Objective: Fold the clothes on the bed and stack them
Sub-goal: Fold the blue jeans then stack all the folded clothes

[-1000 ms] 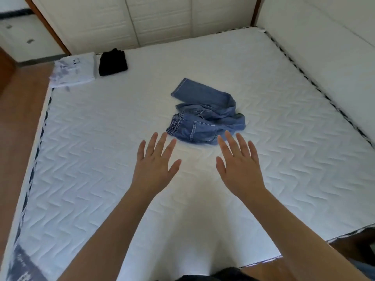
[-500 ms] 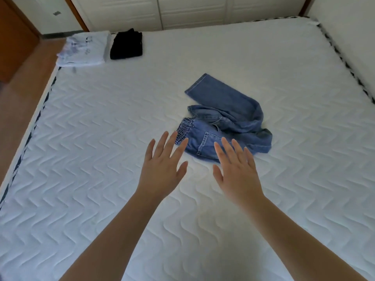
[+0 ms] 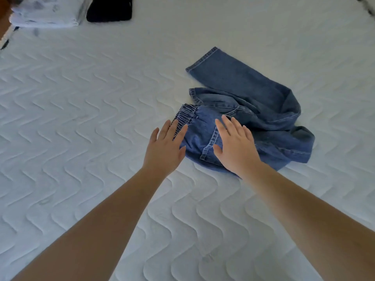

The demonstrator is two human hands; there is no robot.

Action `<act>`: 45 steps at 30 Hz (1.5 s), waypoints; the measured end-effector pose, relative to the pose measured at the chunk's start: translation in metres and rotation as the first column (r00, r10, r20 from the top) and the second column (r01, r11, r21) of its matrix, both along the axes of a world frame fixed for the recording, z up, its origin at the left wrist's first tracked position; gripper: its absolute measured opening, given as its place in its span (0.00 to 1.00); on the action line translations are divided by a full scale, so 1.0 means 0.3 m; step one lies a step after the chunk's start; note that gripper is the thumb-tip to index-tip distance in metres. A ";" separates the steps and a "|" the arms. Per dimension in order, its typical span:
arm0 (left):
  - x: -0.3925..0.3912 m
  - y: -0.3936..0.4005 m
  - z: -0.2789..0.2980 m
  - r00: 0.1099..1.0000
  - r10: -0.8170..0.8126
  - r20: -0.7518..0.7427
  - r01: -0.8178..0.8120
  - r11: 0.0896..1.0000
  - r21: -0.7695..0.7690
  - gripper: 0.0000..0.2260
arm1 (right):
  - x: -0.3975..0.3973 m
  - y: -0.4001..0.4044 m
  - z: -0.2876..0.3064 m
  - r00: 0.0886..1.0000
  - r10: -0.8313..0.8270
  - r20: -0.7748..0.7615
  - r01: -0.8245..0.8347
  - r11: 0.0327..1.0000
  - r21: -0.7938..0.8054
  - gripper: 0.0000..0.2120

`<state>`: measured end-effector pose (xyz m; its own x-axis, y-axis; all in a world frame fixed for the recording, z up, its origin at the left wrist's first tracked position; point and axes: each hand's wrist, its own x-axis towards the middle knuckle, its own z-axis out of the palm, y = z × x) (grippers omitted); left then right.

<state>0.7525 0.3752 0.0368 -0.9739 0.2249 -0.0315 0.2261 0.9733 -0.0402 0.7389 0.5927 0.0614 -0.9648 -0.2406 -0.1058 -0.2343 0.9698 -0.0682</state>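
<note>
A pair of blue jeans [image 3: 251, 102] lies crumpled in the middle of the white quilted mattress [image 3: 81, 118], elastic waistband toward me. My left hand [image 3: 165, 147] is open, fingers straight, its fingertips at the waistband's near left edge. Over the back pocket area my right hand [image 3: 235, 147] is spread flat with straight fingers. Whether either palm presses the cloth is unclear.
At the far left corner of the mattress sit a folded white garment [image 3: 44, 15] and, beside it, a folded black garment [image 3: 109, 9]. A strip of wooden floor [image 3: 3, 21] shows past the left edge.
Both hands have moved forward from bare mattress onto the near end of the jeans. My view has come closer and lower over the bed.
</note>
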 end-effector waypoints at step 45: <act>0.934 0.134 0.052 0.879 -0.057 0.473 -0.265 0.766 0.586 0.08 | 0.770 0.017 -0.118 0.854 -0.031 0.519 0.113 0.986 -0.127 0.10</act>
<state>1.0327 0.4155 0.0525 -0.9034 0.2484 -0.3495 -0.0433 0.7581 0.6507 0.9697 0.5977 0.0259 -0.7980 -0.2246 -0.5593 -0.0562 0.9516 -0.3020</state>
